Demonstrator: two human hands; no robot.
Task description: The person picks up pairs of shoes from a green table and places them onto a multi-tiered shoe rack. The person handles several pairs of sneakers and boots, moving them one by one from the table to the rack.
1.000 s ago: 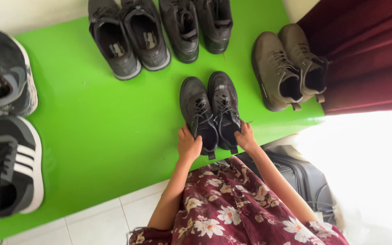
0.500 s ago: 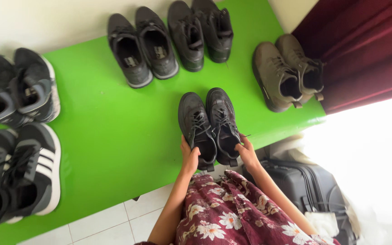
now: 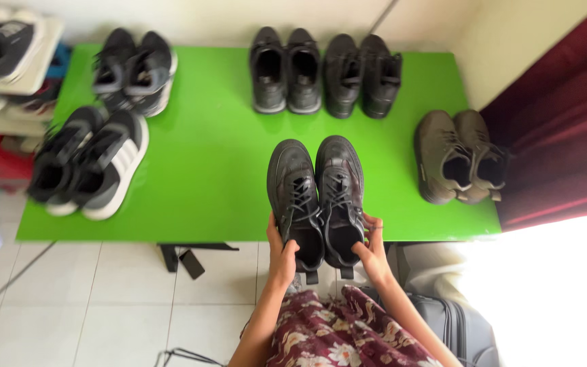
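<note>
At the near edge of the green table [image 3: 191,197], a pair of black lace-up shoes [image 3: 317,194] sits side by side, toes pointing away from the person, heels overhanging or just at the table's front edge. Left hand [image 3: 281,250] is closed around the heel of the left shoe, thumb on its inner collar. Right hand [image 3: 373,250] is closed around the heel of the right shoe in the same way. Whether the soles rest on the table or are slightly raised cannot be told from this view.

Judgement: the step in hand is handling the pair as one unit, held by the heels at the table edge. Any further move calls for both grips to stay even so the shoes keep together and level.

Surroundings: two black pairs [image 3: 324,71] along the far edge; an olive-brown pair [image 3: 460,158] at right, well apart; black-and-white striped trainers [image 3: 90,162] and a dark grey pair [image 3: 134,71] at left. Dark red curtain [image 3: 565,122] at right, grey suitcase [image 3: 460,329] beside the floral skirt [image 3: 338,336], white tiled floor [image 3: 103,299] below.
</note>
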